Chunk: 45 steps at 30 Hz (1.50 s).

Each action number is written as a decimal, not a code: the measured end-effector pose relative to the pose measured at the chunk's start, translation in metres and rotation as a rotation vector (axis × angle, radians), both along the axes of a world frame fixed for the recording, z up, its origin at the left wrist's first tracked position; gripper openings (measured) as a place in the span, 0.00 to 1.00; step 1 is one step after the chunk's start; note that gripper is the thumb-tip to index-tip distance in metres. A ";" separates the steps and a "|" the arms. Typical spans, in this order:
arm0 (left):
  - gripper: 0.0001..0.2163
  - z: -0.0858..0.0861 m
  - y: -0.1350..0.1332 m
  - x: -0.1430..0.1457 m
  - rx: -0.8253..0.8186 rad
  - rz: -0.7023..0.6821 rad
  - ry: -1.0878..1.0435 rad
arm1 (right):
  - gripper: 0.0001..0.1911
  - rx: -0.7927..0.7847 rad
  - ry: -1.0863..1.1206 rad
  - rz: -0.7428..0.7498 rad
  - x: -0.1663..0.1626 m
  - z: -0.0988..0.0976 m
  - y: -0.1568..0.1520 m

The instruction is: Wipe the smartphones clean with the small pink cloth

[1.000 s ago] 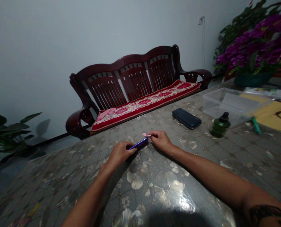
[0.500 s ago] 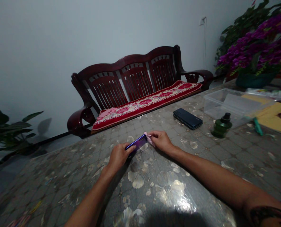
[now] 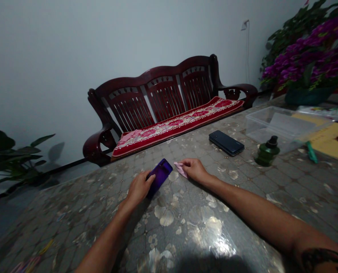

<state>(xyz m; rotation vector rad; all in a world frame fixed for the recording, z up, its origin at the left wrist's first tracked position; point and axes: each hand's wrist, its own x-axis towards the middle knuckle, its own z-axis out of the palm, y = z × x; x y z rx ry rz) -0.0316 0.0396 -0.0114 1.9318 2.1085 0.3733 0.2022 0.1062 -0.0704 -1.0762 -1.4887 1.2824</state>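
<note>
Purple phone [image 3: 162, 172]: tilted over the patterned surface [image 3: 194, 216], one end pinched in the left hand's [image 3: 139, 185] grip; contact below unclear. Right hand [image 3: 196, 170] near it, grip pinching a pink cloth [image 3: 180, 169], apart from the phone. Judged best: brace the phone by its edges, thumb off the glossy back; keep cloth flat, pressure light. Dark phone [image 3: 226, 143], green bottle [image 3: 267, 153] farther right.

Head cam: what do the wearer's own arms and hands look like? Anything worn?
Left hand and right hand: ungloved, no watch or ring visible. No sleeves in view. Dark, curved, patterned marking on the right arm, lower right corner; tattoo or band, unclear.
</note>
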 end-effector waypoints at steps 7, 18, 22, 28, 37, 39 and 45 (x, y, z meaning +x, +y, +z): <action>0.27 -0.023 -0.009 -0.005 0.028 0.153 -0.317 | 0.16 -0.010 0.024 0.007 0.002 -0.001 0.000; 0.33 -0.017 -0.036 0.015 -0.117 -0.005 -0.694 | 0.16 -0.004 0.047 -0.001 0.003 -0.006 0.002; 0.32 -0.022 -0.045 0.021 -0.090 -0.070 -0.613 | 0.14 0.101 0.014 0.021 0.004 -0.007 -0.001; 0.35 -0.035 -0.054 0.027 0.037 -0.158 -0.417 | 0.15 0.452 -0.214 0.120 0.005 -0.001 -0.018; 0.29 -0.034 -0.064 0.039 0.130 -0.196 -0.279 | 0.16 0.908 -0.613 0.273 0.003 0.004 -0.038; 0.26 -0.038 -0.065 0.039 0.169 -0.205 -0.238 | 0.15 0.917 -0.657 0.270 0.003 0.006 -0.037; 0.23 -0.047 -0.068 0.040 0.218 -0.254 -0.148 | 0.13 0.921 -0.725 0.282 0.001 0.007 -0.036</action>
